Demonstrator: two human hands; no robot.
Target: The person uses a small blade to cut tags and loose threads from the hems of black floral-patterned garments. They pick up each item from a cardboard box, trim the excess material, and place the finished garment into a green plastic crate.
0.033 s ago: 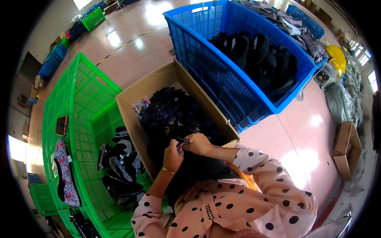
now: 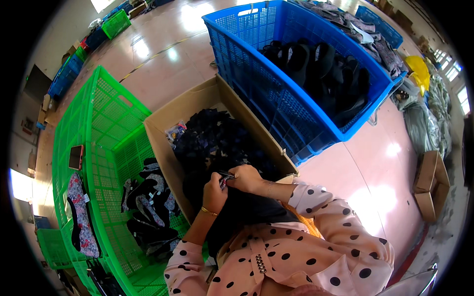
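Note:
Above the near end of a cardboard box (image 2: 170,153), my two hands meet over my dark-clad lap. My left hand (image 2: 215,195) is closed on a small patterned piece of fabric (image 2: 223,183), mostly hidden by the fingers. In my right hand (image 2: 247,178), fingers bent together, is a small dark tool (image 2: 226,174) with a slim end that reaches toward the fabric; its kind is too small to make out. Many small dark scraps (image 2: 212,138) fill the box, with a crumpled clear plastic packet (image 2: 176,130) at their left side.
Left of the box stands a green crate (image 2: 94,123) with floral and black fabric shoes (image 2: 153,204) inside; a phone (image 2: 76,157) and a floral shoe piece (image 2: 85,214) are on its rim. A blue crate (image 2: 306,118) holds black shoes (image 2: 321,69). An open carton (image 2: 432,185) lies at right.

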